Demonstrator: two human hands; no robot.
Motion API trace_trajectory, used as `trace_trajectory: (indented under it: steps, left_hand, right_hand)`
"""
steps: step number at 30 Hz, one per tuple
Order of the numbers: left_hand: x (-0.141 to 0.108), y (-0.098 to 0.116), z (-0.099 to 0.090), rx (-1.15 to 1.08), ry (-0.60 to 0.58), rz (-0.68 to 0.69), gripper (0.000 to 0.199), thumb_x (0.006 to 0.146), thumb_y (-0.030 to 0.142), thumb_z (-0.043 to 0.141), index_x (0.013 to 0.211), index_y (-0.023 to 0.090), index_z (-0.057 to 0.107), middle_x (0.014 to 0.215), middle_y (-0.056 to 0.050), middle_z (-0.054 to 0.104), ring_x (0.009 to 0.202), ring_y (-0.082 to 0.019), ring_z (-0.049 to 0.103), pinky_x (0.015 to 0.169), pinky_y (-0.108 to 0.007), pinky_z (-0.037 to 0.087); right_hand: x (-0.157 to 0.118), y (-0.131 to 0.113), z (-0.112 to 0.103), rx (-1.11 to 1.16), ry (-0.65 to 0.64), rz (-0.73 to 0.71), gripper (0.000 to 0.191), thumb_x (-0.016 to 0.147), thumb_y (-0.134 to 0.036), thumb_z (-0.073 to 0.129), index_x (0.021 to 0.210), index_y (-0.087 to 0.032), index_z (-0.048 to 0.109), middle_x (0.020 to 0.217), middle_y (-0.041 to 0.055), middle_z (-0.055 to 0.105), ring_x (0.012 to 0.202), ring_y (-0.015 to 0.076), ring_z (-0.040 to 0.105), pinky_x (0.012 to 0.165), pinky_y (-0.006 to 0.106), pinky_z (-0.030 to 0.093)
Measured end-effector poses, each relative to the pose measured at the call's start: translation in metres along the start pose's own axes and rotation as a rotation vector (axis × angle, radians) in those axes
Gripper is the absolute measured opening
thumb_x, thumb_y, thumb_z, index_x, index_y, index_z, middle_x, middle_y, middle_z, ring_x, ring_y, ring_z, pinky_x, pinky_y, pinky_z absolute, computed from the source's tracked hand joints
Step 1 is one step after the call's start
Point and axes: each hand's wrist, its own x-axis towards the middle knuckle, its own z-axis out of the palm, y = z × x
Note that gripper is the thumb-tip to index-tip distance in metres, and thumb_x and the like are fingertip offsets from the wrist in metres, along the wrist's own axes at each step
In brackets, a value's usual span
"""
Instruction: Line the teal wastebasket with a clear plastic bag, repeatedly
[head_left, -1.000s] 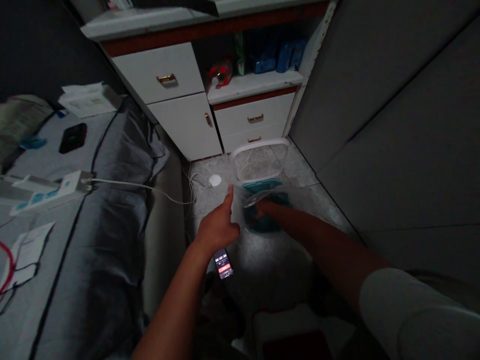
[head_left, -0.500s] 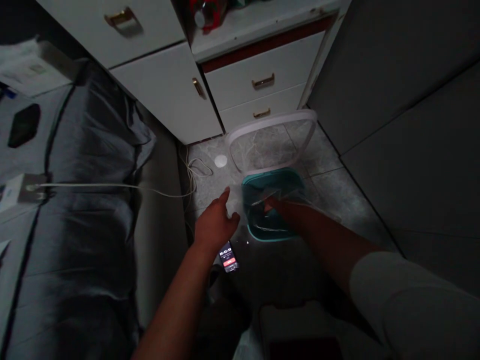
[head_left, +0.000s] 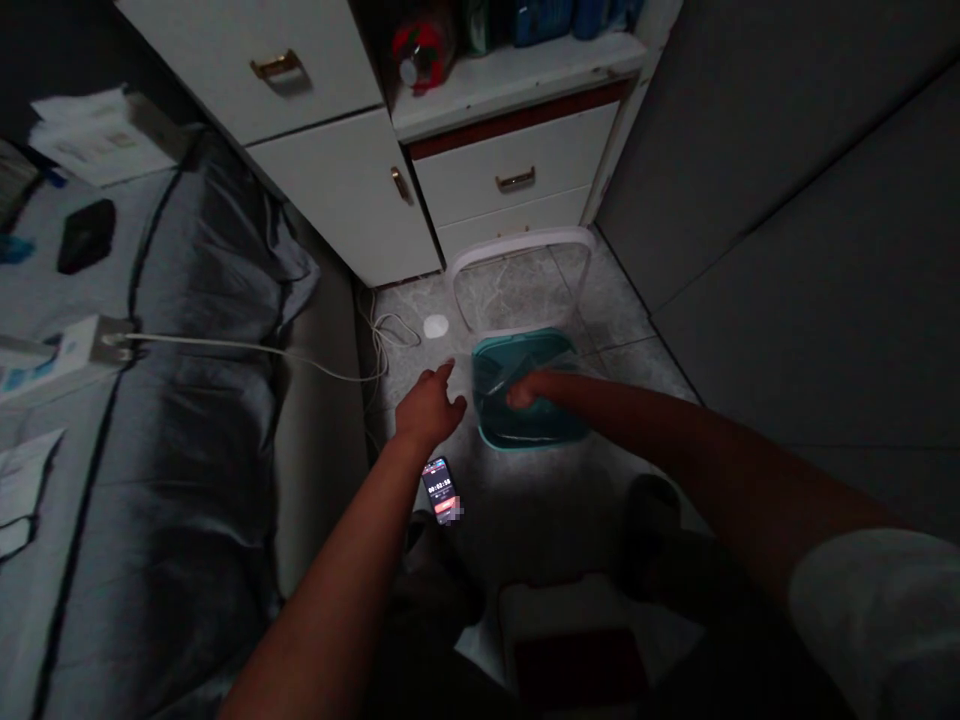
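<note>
My left hand hovers over the floor tiles with its index finger and thumb apart, holding nothing. To its right is a teal bin with a clear plastic bag spread inside and over its rim. My right hand is over the bin's opening, its fingers closed on the clear bag. A pale ring-shaped frame stands tilted behind the bin. Below my left hand, a lit phone lies on the floor.
A white cabinet with drawers stands behind, bottles on its shelf. A cable runs from the grey-covered sofa to the floor, near a white round piece. Grey panels rise at the right. A stool is below.
The view has shifted, bringing more shelf and sofa items into sight. My right hand has moved a little within the bin's opening. My left hand keeps the same pose.
</note>
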Motion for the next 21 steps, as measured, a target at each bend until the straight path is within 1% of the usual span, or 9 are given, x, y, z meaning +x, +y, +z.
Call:
trace_trajectory:
  steps: [2,4,7,9,11,13,15,17,21]
  left_hand:
    - [0.002,-0.006,0.003,0.011,0.007,0.004,0.064,0.097,0.032,0.06,0.161,0.026,0.05,0.141,-0.013,0.062,0.125,-0.029,0.067,0.104,-0.037,0.054]
    - [0.005,-0.016,0.008,0.012,0.023,0.006,0.056,0.098,0.027,0.055,0.154,0.028,0.059,0.142,-0.013,0.059,0.125,-0.029,0.067,0.106,-0.037,0.054]
    - [0.006,-0.033,0.013,0.025,0.049,0.009,0.05,0.098,0.023,0.054,0.145,0.03,0.068,0.14,-0.013,0.058,0.124,-0.028,0.064,0.106,-0.039,0.052]
    - [0.001,-0.041,0.015,0.076,0.096,0.01,0.046,0.096,0.025,0.059,0.14,0.03,0.073,0.143,-0.014,0.056,0.129,-0.032,0.059,0.108,-0.044,0.05]
    - [-0.007,-0.041,0.014,0.149,0.219,0.002,0.041,0.094,0.026,0.063,0.132,0.029,0.077,0.147,-0.016,0.053,0.134,-0.038,0.05,0.111,-0.052,0.046]
    - [-0.016,-0.032,0.012,0.202,0.373,0.019,0.036,0.096,0.023,0.06,0.127,0.027,0.08,0.148,-0.016,0.052,0.136,-0.041,0.044,0.112,-0.056,0.041]
    - [-0.024,-0.018,0.012,0.225,0.451,0.092,0.037,0.101,0.021,0.051,0.123,0.026,0.08,0.143,-0.017,0.055,0.134,-0.039,0.044,0.11,-0.056,0.039]
    - [-0.027,-0.004,0.014,0.241,0.386,0.224,0.04,0.104,0.02,0.045,0.121,0.025,0.08,0.134,-0.017,0.059,0.129,-0.036,0.049,0.108,-0.053,0.04]
    - [-0.02,0.008,0.027,0.264,0.057,0.448,0.042,0.101,0.018,0.049,0.134,0.026,0.073,0.13,-0.014,0.067,0.124,-0.031,0.058,0.107,-0.045,0.043]
  right_hand:
    - [-0.007,0.006,-0.02,0.087,-0.07,-0.001,0.027,0.095,-0.012,0.059,0.111,-0.009,0.08,0.107,0.0034,0.082,0.095,0.0123,0.071,0.092,0.019,0.052]
    - [-0.028,0.026,-0.043,0.201,-0.077,0.032,0.033,0.101,-0.016,0.055,0.124,-0.014,0.078,0.118,0.0077,0.08,0.095,0.0162,0.074,0.091,0.026,0.057]
    - [-0.078,0.065,-0.07,0.533,0.108,0.313,0.044,0.109,-0.026,0.042,0.143,-0.013,0.065,0.132,0.018,0.074,0.095,0.0211,0.077,0.084,0.032,0.06]
    - [-0.113,0.081,-0.076,0.456,0.273,0.528,0.046,0.11,-0.028,0.039,0.142,-0.008,0.064,0.133,0.022,0.072,0.098,0.0236,0.077,0.084,0.034,0.058]
    - [-0.143,0.08,-0.067,0.225,0.396,0.612,0.041,0.108,-0.025,0.045,0.135,-0.007,0.07,0.131,0.0213,0.073,0.107,0.0265,0.075,0.091,0.034,0.056]
    - [-0.166,0.065,-0.046,0.017,0.475,0.544,0.036,0.103,-0.023,0.052,0.128,-0.012,0.075,0.13,0.0172,0.074,0.117,0.0276,0.071,0.1,0.035,0.053]
    - [-0.181,0.045,-0.02,-0.095,0.515,0.42,0.033,0.102,-0.026,0.057,0.127,-0.018,0.077,0.132,0.0129,0.074,0.118,0.027,0.069,0.103,0.035,0.051]
    - [-0.186,0.026,0.003,-0.13,0.504,0.321,0.033,0.101,-0.031,0.061,0.129,-0.023,0.076,0.135,0.0107,0.071,0.12,0.0267,0.068,0.104,0.036,0.051]
    - [-0.176,0.012,0.029,-0.147,0.392,0.229,0.042,0.098,-0.028,0.064,0.139,-0.026,0.069,0.147,0.0088,0.064,0.127,0.0278,0.064,0.104,0.037,0.052]
